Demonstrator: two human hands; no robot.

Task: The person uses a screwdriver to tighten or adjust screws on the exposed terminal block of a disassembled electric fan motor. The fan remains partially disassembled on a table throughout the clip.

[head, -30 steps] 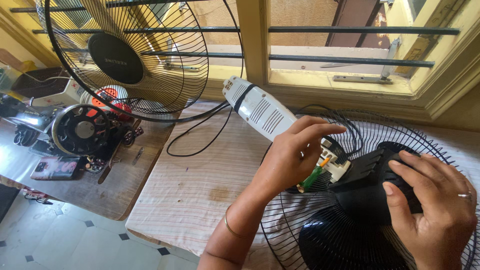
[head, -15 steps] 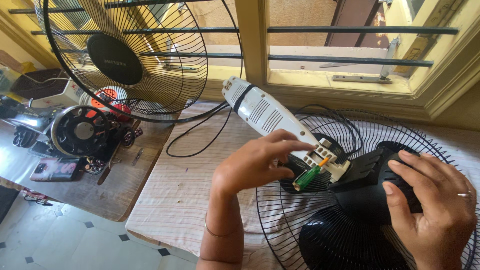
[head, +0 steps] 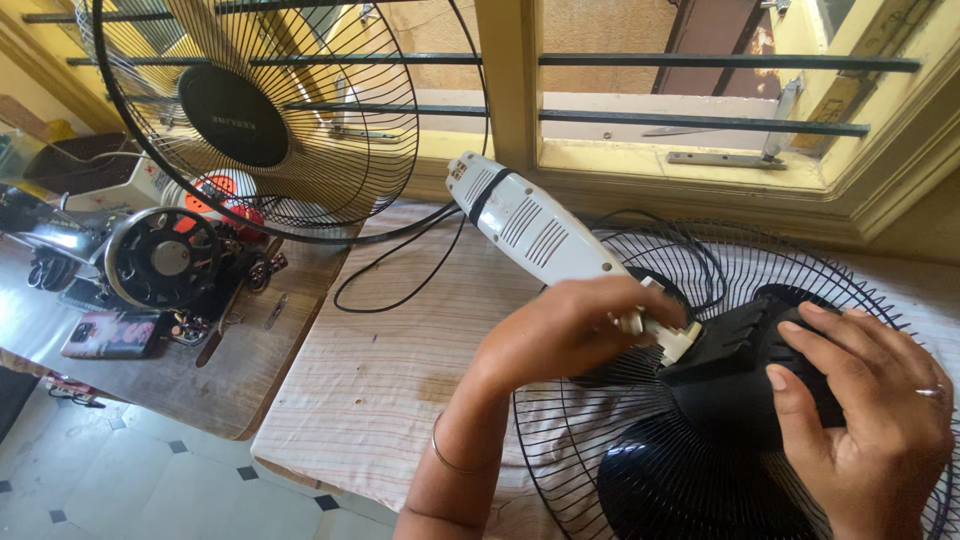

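I've got L hand (head: pixel 570 325) curled shut round the white fan neck (head: pixel 535 225) where it meets the black motor housing (head: pixel 745 375). R hand (head: pixel 865 410) spread flat over housing, fingers loose. All sits inside the wire guard (head: pixel 560 470), near table's front edge (head: pixel 300 455). Bare striped cloth (head: pixel 400 340) to the left; black cable (head: pixel 385 265) loops there.

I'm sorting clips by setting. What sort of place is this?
Probably a small home repair corner by a window. A loose fan guard leans by the barred window, a bare motor sits on the wooden bench, and both hands work on a dismantled fan motor housing.
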